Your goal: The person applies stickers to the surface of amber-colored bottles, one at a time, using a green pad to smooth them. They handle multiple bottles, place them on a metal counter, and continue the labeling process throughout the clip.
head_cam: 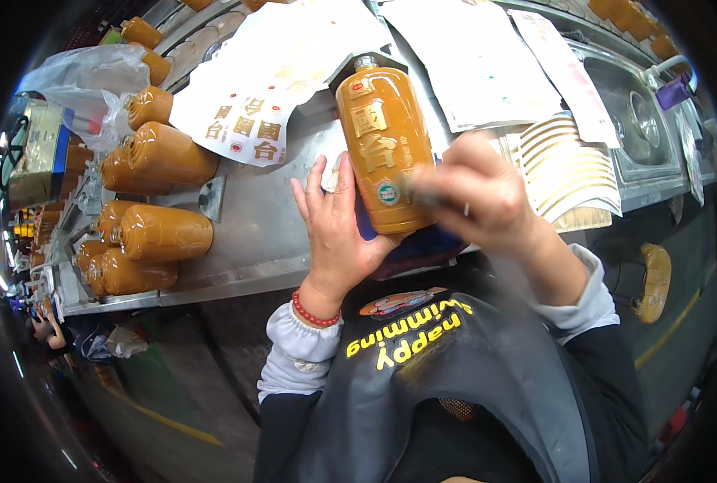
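An amber-brown glass bottle [388, 124] lies before me, its uncapped neck pointing away. Raised-looking gold characters, a small red mark and a round green-and-white emblem [387, 192] are on its face. My left hand [340, 232] cradles the lower left side and base, thumb under the base and fingers spread. Against the lower right side, my right hand [482, 187] is blurred, with what looks like a small dark object [429, 194] in its fingers; its kind cannot be made out. A dark angular rest [341, 75] shows behind the bottle's shoulder, and a blue support is partly visible beneath it.
Several similar bottles [165, 232] lie at the left of the metal table [262, 223]. Sheets of gold-and-red transfers [250, 121] and white paper [473, 66] lie beyond. To the right are fanned gold-striped sheets [567, 163], a steel sink [648, 133] and a stool [654, 284].
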Action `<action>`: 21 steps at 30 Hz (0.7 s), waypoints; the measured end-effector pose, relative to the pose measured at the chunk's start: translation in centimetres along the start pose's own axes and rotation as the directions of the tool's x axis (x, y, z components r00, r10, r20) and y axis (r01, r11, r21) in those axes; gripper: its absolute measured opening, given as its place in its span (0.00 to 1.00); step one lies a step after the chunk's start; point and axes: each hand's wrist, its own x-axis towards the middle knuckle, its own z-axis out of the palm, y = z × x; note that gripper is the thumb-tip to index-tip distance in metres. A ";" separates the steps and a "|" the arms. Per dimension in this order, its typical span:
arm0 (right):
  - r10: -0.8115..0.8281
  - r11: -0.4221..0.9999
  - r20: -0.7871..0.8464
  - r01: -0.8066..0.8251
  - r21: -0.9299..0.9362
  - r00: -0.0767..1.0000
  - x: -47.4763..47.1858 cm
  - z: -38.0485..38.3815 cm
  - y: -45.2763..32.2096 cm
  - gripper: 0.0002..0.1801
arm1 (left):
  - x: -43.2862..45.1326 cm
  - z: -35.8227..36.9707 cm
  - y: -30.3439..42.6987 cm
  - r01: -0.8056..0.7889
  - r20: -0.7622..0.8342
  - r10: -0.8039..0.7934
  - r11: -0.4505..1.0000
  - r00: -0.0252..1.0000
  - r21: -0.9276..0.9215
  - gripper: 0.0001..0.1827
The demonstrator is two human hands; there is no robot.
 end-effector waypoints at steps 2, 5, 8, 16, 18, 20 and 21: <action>-0.028 0.975 -0.046 0.017 -0.223 0.999 -0.1 0.1 -0.4 0.18 | 0.3 -0.6 0.5 -0.030 -0.022 0.031 0.997 0.999 0.065 0.62; -0.155 0.937 0.176 0.089 0.337 0.972 -0.7 0.4 -2.1 0.18 | 0.7 -1.2 0.8 -0.098 -0.059 0.107 0.986 0.992 0.136 0.61; 0.002 0.996 -0.049 -0.006 -0.084 0.999 -0.4 0.4 -1.0 0.16 | -0.3 0.6 -0.1 -0.014 -0.078 0.011 0.999 0.997 -0.040 0.59; -0.027 0.988 -0.082 0.014 -0.156 0.996 -1.1 1.1 -1.0 0.20 | 0.4 -0.7 0.5 -0.059 -0.033 0.063 0.994 0.997 0.094 0.58; -0.076 0.981 0.110 0.054 0.187 0.991 -0.9 0.0 -2.4 0.19 | 0.2 -0.1 -0.4 -0.089 -0.070 0.094 0.994 0.993 0.064 0.61; 0.123 0.915 0.111 -0.156 0.372 0.986 -1.2 0.1 -2.4 0.12 | -0.5 0.7 -1.1 -0.006 -0.041 0.003 0.998 0.999 -0.067 0.62; 0.610 0.620 0.247 -0.648 0.443 0.753 -1.5 -0.5 -2.8 0.08 | -0.2 0.6 -0.9 0.033 -0.026 -0.037 0.990 0.999 -0.138 0.63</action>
